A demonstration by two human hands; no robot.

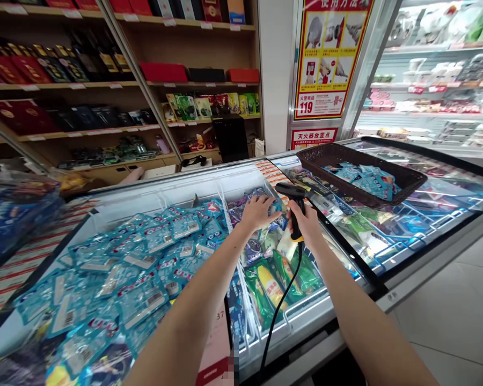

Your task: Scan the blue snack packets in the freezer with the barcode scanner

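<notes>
My right hand [304, 220] is wrapped around the grip of a black barcode scanner [292, 190], its cable hanging down. The scanner's head points left. Just left of it, my left hand [258, 211] reaches palm down over the chest freezer's wire basket. A blue packet [277, 205] shows between its thumb and fingers, partly hidden by them. Below both hands lie frozen treats, among them green and yellow corn-pictured packs [271, 284]. A large heap of blue ice-cream packets [145, 252] fills the freezer section to the left.
A brown woven basket [410, 179] with several blue packets stands on the freezer's glass at right. A white wire divider [241, 284] separates the sections. Shelves [201, 51] with boxes and bottles line the back. A lit refrigerated display [430, 80] is at far right.
</notes>
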